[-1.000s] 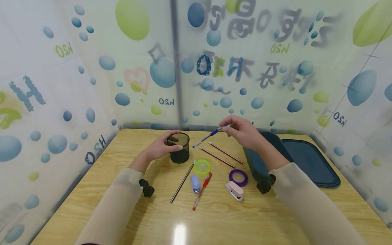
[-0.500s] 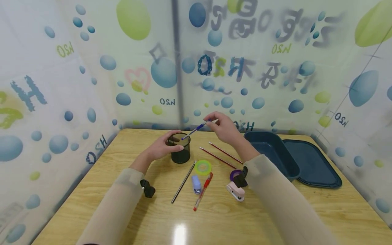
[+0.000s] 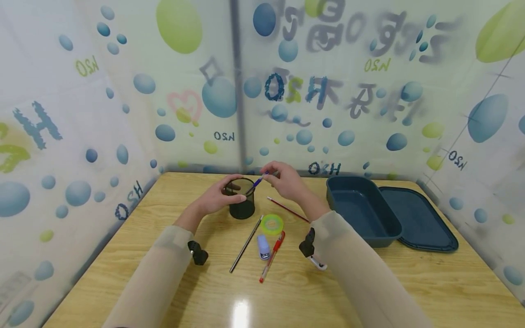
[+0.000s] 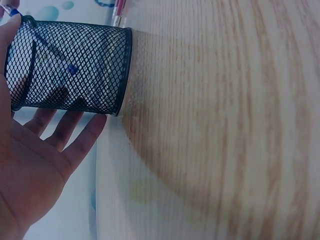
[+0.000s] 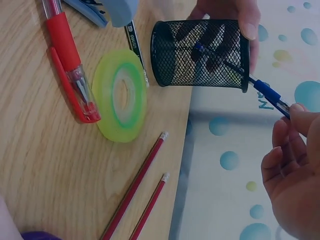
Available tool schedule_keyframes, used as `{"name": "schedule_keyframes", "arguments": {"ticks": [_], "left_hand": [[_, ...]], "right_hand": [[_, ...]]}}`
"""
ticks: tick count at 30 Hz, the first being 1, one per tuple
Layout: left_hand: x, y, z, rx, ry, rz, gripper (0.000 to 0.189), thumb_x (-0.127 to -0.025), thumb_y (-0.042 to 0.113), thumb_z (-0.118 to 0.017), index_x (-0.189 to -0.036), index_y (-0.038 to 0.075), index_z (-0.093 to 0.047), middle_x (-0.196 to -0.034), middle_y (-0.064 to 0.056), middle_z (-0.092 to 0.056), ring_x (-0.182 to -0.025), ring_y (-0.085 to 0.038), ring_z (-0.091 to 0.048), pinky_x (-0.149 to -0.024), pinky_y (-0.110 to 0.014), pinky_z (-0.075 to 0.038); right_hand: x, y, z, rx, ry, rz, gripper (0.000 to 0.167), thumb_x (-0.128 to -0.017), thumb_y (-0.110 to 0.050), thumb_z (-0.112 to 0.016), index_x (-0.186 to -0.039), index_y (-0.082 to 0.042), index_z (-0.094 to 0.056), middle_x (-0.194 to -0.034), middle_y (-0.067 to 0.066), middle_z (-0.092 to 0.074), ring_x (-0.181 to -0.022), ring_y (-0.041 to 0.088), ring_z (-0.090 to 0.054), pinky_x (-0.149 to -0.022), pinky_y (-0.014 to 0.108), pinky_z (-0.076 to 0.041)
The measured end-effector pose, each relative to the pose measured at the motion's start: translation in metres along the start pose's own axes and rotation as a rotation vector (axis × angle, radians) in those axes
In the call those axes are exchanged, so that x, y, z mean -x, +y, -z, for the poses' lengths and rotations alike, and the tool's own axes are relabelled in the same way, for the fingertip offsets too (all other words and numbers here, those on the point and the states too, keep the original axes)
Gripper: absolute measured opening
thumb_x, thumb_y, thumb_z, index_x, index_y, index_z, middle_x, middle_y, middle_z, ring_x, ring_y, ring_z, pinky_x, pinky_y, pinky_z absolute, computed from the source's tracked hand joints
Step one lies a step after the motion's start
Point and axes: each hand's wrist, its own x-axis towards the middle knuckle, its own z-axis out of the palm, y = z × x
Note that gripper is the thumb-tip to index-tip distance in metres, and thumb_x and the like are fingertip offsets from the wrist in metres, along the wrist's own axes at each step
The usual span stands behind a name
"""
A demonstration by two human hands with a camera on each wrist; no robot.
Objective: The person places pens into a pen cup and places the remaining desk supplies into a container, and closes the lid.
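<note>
A black mesh pen holder (image 3: 242, 209) stands upright on the wooden table. My left hand (image 3: 211, 198) grips it from the left, the thumb at the near side of the rim and the fingers behind the mesh. Between thumb and fingers, my right hand (image 3: 284, 181) pinches a blue pen (image 5: 267, 92) near its upper end. The pen slants down over the rim, and its blue-capped lower end shows through the mesh inside the holder. Two red pencils (image 5: 135, 187) with white ends lie on the table below the right hand in the right wrist view.
Near the holder lie a dark pencil (image 3: 246, 246), a green-yellow tape roll (image 3: 272, 224), a small lilac item (image 3: 263, 247) and a red pen (image 3: 272, 256). My right forearm partly hides a stapler (image 3: 317, 263). Right stand a dark bin (image 3: 383, 243) and a flat lid (image 3: 430, 228).
My right hand has moved left and brought the blue pen from beside the holder down into its mouth. The left hand keeps its grip on the holder.
</note>
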Motion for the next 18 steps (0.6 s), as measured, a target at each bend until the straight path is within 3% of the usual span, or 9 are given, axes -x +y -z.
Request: {"name": "schedule_keyframes", "arguments": {"ticks": [11,18], "left_hand": [[0.0003,-0.0001,0.0005,0.022,0.002,-0.003,0.077,-0.103,0.043,-0.077,-0.169,0.030,-0.040,-0.161,-0.021,-0.053,-0.150,-0.043,-0.052,-0.116,-0.064,-0.049],[0.0015,0.0027,0.0001,0.007,0.002,0.012,0.078,-0.102,0.044,-0.078,-0.169,0.031,-0.039,-0.161,-0.021,-0.055,-0.148,-0.044,-0.054,-0.117,-0.064,-0.048]], "right_hand": [[0.0013,-0.0009,-0.0100,-0.007,-0.039,-0.036,0.032,-0.114,-0.027,-0.064,-0.141,-0.012,-0.071,-0.132,0.011,-0.072,-0.091,0.027,-0.069,-0.081,0.038,-0.062],[0.0048,0.0046,-0.0093,0.028,-0.045,-0.014,0.032,-0.114,-0.028,-0.064,-0.141,-0.012,-0.072,-0.127,0.011,-0.074,-0.084,0.021,-0.069,-0.078,0.033,-0.060]]}}
